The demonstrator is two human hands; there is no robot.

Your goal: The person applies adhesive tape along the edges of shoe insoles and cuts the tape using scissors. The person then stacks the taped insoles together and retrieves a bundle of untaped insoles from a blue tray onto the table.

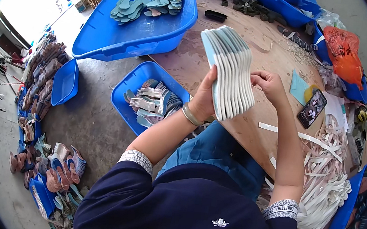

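Note:
A stack of several white shoe soles with light blue tops stands on edge in my left hand. My left fingers wrap round its left side, with the thumb against the outer sole. My right hand is beside the stack's right edge, fingers curled and thumb and forefinger pinched together. Whatever is in that pinch, if anything, is too small to make out. Below my left wrist, a blue bin holds more blue and white soles in bundles.
A wooden table carries a phone, a blue-green sheet and a heap of white strips. A large blue tub holds loose blue soles. Piled soles and a smaller blue bin are on the left.

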